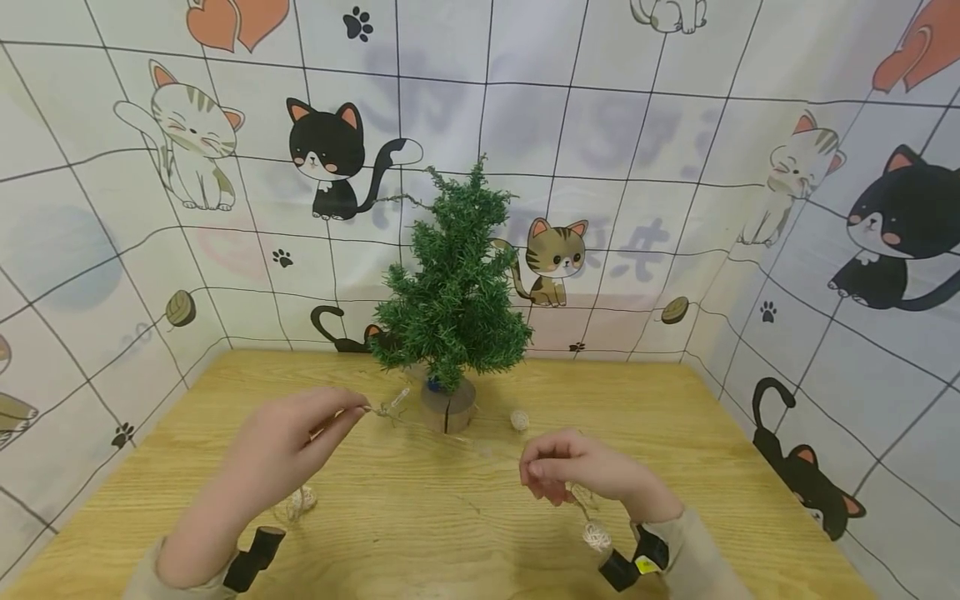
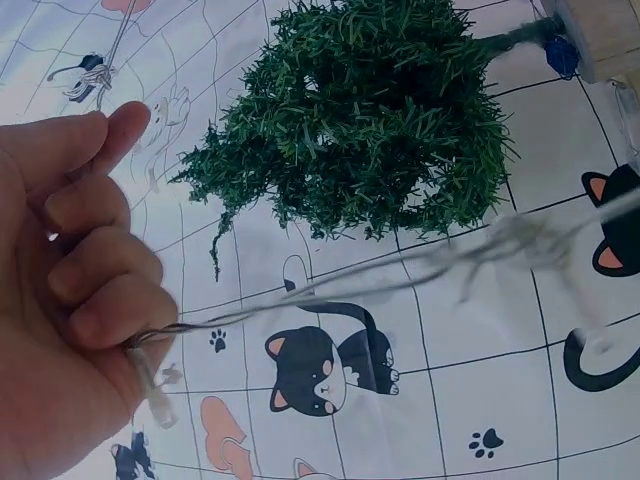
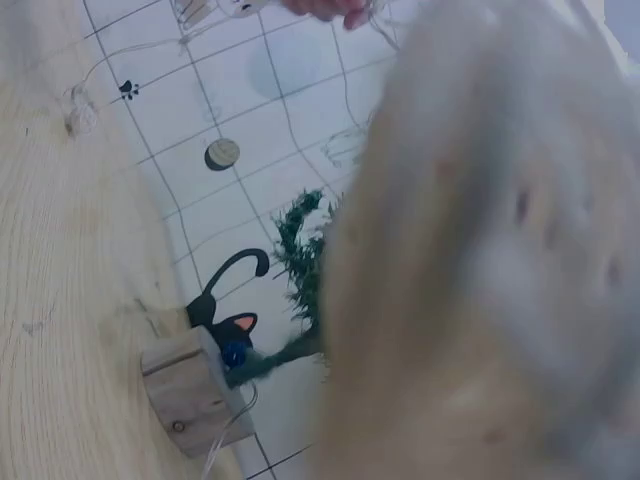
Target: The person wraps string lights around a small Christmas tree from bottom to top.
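A small green artificial tree stands on a wooden log base near the back of the table. To its left, the left hand pinches a thin string-light wire; in the left wrist view its fingers curl round the wire, with a clear bulb below them. Right of the base, the right hand has curled fingers with wire at them, and a white woven ball hangs beneath. Other woven balls lie under the left forearm and beside the base. A large blurred pale shape fills half the right wrist view.
The wooden table meets a white cat-print cloth at the back and sides. A small blue ball sits by the trunk's foot. Wire runs in front of the log base between the hands.
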`<state>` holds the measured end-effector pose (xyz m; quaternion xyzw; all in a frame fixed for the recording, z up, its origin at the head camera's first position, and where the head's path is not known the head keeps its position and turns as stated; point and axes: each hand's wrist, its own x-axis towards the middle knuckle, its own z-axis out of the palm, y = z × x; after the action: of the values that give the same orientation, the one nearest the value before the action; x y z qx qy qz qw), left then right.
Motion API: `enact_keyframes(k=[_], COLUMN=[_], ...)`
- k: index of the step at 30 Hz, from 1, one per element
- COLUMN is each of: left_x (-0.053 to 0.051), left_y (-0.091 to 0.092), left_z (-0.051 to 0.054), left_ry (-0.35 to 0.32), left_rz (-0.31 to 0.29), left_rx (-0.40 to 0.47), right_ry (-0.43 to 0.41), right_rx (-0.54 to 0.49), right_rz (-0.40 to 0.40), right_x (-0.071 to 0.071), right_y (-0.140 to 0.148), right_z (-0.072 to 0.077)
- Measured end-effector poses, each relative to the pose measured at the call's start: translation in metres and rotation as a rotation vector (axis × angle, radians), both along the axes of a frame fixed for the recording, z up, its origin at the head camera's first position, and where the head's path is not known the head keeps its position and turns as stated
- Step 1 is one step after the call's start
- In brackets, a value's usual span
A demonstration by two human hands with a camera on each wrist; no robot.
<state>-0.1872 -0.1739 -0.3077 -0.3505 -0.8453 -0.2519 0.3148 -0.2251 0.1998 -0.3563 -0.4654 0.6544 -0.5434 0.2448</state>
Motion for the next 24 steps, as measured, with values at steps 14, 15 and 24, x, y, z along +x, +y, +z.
enact_keyframes(k=[14, 15, 24], left_x=[-0.011, -0.011, -0.005], left_y=[0.006, 0.008, 0.017], left_z=[-0.008, -0.008, -0.013], left_ry=[-0.449, -0.473, -0.601], left_rz=[-0.143, -0.168, -0.377], left_rx=[-0.032, -0.051, -0.109], right_ry=[0.085, 0.089, 0.081], right_rx=[-0.100, -0.102, -0.109], right_rz=[-0.181, -0.184, -0.165], right_x=[0.020, 0.022, 0.030], right_y=[-0.008, -0.010, -0.017], right_z=[0.013, 0.014, 0.015])
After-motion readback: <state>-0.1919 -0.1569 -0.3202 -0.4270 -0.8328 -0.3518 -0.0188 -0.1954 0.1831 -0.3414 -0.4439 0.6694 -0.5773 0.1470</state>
